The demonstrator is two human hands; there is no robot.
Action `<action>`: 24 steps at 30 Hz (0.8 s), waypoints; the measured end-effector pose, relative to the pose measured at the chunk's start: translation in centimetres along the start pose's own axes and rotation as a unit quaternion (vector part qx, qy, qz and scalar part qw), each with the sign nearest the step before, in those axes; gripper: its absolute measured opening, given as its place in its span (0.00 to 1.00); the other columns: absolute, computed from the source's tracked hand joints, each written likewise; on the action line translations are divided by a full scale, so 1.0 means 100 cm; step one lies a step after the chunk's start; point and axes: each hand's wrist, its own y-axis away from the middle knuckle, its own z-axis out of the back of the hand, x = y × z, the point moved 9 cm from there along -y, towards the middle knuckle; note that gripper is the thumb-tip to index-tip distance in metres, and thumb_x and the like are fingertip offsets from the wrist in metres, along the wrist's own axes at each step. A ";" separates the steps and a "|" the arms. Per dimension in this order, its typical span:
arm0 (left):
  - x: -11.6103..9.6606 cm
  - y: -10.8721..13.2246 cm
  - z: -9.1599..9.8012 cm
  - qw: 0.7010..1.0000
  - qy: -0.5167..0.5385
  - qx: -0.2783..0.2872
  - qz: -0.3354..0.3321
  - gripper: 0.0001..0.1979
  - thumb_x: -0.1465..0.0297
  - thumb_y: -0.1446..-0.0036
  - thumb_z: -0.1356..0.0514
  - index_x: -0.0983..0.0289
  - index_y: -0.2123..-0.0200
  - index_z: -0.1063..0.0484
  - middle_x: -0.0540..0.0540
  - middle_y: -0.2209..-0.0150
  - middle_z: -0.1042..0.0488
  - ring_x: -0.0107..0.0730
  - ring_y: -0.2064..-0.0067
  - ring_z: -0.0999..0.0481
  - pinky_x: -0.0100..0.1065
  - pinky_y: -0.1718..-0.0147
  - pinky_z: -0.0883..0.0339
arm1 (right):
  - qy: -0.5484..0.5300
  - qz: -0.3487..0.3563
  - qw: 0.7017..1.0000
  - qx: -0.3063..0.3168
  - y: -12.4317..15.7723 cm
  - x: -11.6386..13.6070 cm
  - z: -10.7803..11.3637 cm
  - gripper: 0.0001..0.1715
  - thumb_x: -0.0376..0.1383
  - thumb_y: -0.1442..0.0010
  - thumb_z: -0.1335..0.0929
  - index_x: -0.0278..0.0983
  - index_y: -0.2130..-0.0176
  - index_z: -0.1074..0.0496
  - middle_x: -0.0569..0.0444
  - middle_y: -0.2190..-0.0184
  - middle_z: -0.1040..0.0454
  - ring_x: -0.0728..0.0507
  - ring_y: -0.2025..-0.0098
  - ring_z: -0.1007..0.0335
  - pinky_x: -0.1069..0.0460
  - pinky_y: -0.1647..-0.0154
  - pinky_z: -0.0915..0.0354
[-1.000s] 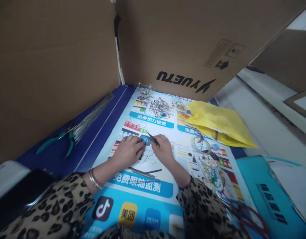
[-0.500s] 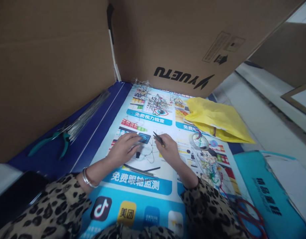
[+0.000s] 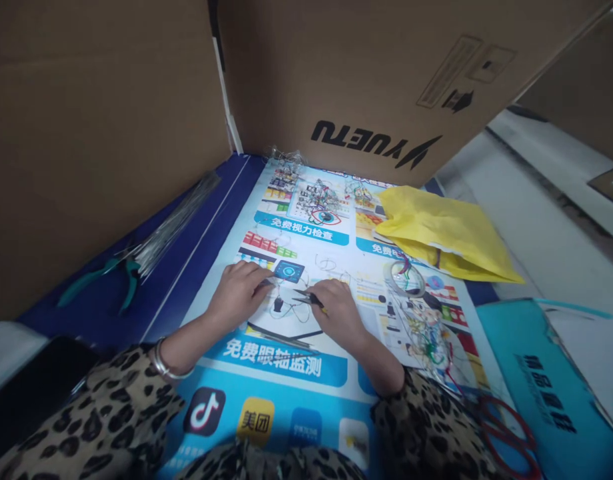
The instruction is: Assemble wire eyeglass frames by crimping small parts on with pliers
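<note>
My right hand (image 3: 336, 312) is closed round a small dark pliers-like tool (image 3: 306, 297) whose tip points left, low over the printed poster (image 3: 286, 400). My left hand (image 3: 239, 291) rests on the poster with its fingers pinched on a thin wire piece (image 3: 286, 308) that lies between both hands. A small dark bead sits on that wire near the tool's tip. Both sleeves have a leopard print, and a silver bangle (image 3: 161, 360) circles my left wrist.
Teal-handled pliers (image 3: 106, 280) and a bundle of straight metal wires (image 3: 174, 227) lie at left on the blue mat. A yellow bag (image 3: 446, 233), a tape roll (image 3: 407, 279) and tangled coloured wire pieces (image 3: 426, 337) sit at right. Cardboard walls (image 3: 366, 80) stand behind. A dark phone (image 3: 31, 393) lies at lower left.
My right hand has drawn back toward me and lowered the tool, whose tip now points left at the wire. My left hand has slid slightly nearer too. The camera has tilted.
</note>
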 end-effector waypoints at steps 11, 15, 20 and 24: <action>0.008 -0.001 0.000 0.999 -0.019 -0.016 0.035 0.14 0.71 0.43 0.46 0.58 0.53 0.32 0.55 0.57 0.30 0.41 0.55 0.35 0.41 0.58 0.42 | 0.005 0.030 0.999 0.037 -0.006 0.001 -0.002 0.15 0.28 0.46 0.37 0.39 0.59 0.30 0.52 0.62 0.29 0.43 0.58 0.38 0.48 0.55 0.46; 0.000 -0.001 -0.001 0.999 0.015 -0.020 -0.023 0.20 0.77 0.44 0.50 0.60 0.48 0.36 0.57 0.48 0.33 0.38 0.48 0.36 0.40 0.53 0.41 | 0.018 0.040 0.998 0.035 -0.008 0.003 -0.004 0.16 0.27 0.47 0.37 0.39 0.58 0.30 0.52 0.63 0.29 0.43 0.58 0.39 0.48 0.55 0.47; -0.010 0.002 -0.017 0.994 -0.022 0.049 -0.090 0.27 0.83 0.48 0.53 0.57 0.47 0.35 0.51 0.44 0.34 0.34 0.42 0.39 0.39 0.50 0.45 | 0.037 0.055 0.997 0.028 -0.009 0.005 -0.005 0.16 0.27 0.47 0.36 0.39 0.58 0.30 0.52 0.63 0.29 0.43 0.58 0.39 0.48 0.57 0.47; -0.009 0.003 -0.016 0.994 -0.042 0.053 -0.083 0.26 0.82 0.47 0.53 0.58 0.47 0.34 0.51 0.43 0.36 0.34 0.41 0.39 0.39 0.50 0.46 | 0.048 0.064 0.997 0.020 -0.008 0.008 -0.005 0.16 0.27 0.48 0.36 0.39 0.58 0.30 0.51 0.63 0.29 0.42 0.59 0.39 0.47 0.57 0.47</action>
